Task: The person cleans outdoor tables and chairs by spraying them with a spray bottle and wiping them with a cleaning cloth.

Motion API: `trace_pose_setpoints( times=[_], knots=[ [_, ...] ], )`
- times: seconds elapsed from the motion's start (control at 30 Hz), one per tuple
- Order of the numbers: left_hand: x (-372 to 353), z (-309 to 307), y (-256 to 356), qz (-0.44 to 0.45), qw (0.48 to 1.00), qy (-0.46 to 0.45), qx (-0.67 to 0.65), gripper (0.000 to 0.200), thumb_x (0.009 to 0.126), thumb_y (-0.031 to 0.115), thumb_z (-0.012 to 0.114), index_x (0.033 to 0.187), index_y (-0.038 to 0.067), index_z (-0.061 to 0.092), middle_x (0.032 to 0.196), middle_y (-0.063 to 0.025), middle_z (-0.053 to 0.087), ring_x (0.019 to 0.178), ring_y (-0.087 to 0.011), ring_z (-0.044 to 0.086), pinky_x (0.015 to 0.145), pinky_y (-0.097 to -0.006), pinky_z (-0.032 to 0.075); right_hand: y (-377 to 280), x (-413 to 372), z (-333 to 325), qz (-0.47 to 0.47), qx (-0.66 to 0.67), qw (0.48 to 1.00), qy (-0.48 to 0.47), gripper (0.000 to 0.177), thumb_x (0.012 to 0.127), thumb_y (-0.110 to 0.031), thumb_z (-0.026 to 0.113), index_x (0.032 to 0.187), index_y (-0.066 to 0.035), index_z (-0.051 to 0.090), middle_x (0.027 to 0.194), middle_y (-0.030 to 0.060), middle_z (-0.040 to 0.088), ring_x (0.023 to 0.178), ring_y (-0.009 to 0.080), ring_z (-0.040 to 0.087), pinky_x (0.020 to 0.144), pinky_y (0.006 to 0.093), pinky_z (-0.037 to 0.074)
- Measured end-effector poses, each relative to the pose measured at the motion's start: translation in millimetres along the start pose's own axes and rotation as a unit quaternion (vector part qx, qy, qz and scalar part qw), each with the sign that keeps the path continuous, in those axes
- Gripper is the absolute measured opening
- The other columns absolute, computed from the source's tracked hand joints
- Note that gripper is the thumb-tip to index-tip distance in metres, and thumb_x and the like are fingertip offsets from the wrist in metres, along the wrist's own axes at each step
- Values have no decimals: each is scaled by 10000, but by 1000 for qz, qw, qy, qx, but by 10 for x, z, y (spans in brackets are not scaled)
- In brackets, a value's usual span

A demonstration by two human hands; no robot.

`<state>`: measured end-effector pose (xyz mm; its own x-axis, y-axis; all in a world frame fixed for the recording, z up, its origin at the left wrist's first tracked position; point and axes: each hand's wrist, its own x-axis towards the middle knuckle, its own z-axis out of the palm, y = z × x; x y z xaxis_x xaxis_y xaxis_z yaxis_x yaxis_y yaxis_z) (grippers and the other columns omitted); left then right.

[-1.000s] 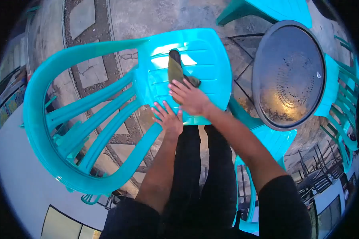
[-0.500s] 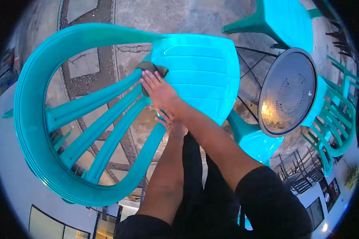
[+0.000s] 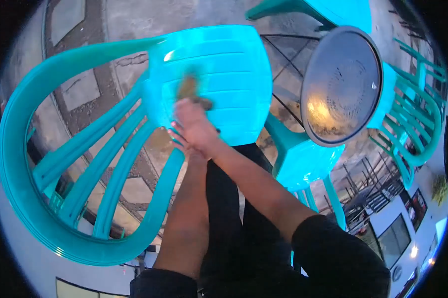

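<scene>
A turquoise plastic chair (image 3: 234, 74) fills the left and middle of the view, its slatted backrest to the left. My right hand (image 3: 196, 121) is on the near part of the seat, its fingers on a brown-grey cloth (image 3: 188, 87) that is blurred by motion. Close beneath my right wrist, my left hand (image 3: 181, 141) touches the chair's near edge where the armrest meets the seat. Its fingers are partly spread, and nothing shows in them.
A round dark metal table (image 3: 342, 87) stands to the right on thin black legs. More turquoise chairs (image 3: 308, 164) surround it. Stacked dark metal frames (image 3: 373, 191) lie farther off at the lower right, near a white wall.
My right hand and the cloth have moved from the base of the backrest slats onto the seat. The view has shifted, so the chair and table appear farther left.
</scene>
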<state>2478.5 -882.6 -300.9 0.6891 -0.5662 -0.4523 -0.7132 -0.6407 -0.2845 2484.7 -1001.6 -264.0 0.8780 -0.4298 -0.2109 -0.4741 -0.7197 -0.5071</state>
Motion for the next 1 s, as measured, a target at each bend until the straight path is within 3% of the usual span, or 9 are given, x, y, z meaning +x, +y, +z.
trace_pose_setpoints(
  times=[0.13, 0.4, 0.5, 0.63, 0.73, 0.77, 0.8, 0.9, 1.0],
  knots=[
    [7, -139, -115, 13, 988, -79, -136, 1036, 906, 608, 507, 1558, 18, -42, 1594, -292, -143, 1451, -544, -106, 1132, -691, 63, 244, 154, 94, -106, 131, 986, 17, 383, 863, -238, 568, 1219, -114, 637, 1501, 76, 440, 1459, 262, 300, 1143, 474, 297],
    [123, 152, -211, 66, 985, 147, 66, 858, 976, 632, 341, 1555, 27, 152, 1553, -351, 170, 1363, -580, 287, 897, -669, 477, 758, -1882, -438, 174, 168, 938, 248, 301, 808, -126, 594, 1099, -68, 644, 1314, 172, 570, 1283, 365, 492, 1067, 479, 392],
    [123, 249, -285, 70, 984, 157, 52, 805, 1005, 595, 322, 1558, 36, 150, 1523, -360, 243, 1339, -574, 334, 866, -652, 496, 698, -2831, -938, 485, 93, 793, 357, 247, 776, -20, 623, 1022, -42, 638, 1103, 176, 618, 1072, 371, 569, 964, 444, 452],
    [404, 565, -496, 151, 959, 228, 70, 784, 1010, 579, 335, 1562, 55, 143, 1490, -419, 195, 1349, -596, 276, 918, -677, 405, 1034, -4143, -931, 665, 77, 595, 445, 492, 780, 58, 502, 1260, -11, 581, 1290, 238, 556, 1220, 430, 498, 1075, 477, 378],
    [1001, 1054, -891, 239, 950, 120, 159, 811, 993, 611, 339, 1561, 66, 144, 1474, -496, 59, 1389, -625, 155, 1059, -741, 236, 1576, -4797, 25, 760, 120, 493, 407, 550, 807, -65, 550, 1348, 33, 517, 1422, 319, 435, 1328, 454, 407, 1143, 484, 297],
    [1055, 697, -753, 236, 953, -55, 183, 804, 990, 603, 359, 1559, 70, 163, 1473, -497, 65, 1390, -624, 151, 1069, -741, 210, 1672, -4707, 321, 787, 125, 463, 389, 588, 818, -135, 577, 1376, 29, 491, 1477, 349, 350, 1368, 480, 346, 1162, 524, 250],
    [1024, 292, -560, 219, 927, -227, 205, 797, 987, 595, 380, 1557, 74, 182, 1472, -498, 70, 1392, -623, 148, 1079, -741, 185, 1710, -4495, 372, 794, 29, 481, 371, 583, 811, -128, 584, 1364, 32, 493, 1469, 333, 366, 1359, 487, 348, 1151, 545, 253],
    [-539, -999, 1199, 308, 951, -4, -12, 692, 963, 495, 496, 1519, 123, 317, 1562, -335, 159, 1418, -585, 109, 1078, -750, 146, 1867, -3839, 95, 730, -54, 506, 457, 543, 775, -87, 603, 1301, 24, 524, 1380, 295, 460, 1306, 491, 393, 1109, 578, 291],
    [-1135, -805, 2169, 382, 922, -34, -58, 664, 966, 508, 492, 1461, 76, 396, 1537, -326, 215, 1443, -494, 179, 1083, -716, 195, 2077, -3690, -398, 545, 51, 638, 542, 487, 755, -46, 587, 1238, 6, 564, 1296, 242, 535, 1253, 450, 466, 1074, 547, 356]
  ],
)
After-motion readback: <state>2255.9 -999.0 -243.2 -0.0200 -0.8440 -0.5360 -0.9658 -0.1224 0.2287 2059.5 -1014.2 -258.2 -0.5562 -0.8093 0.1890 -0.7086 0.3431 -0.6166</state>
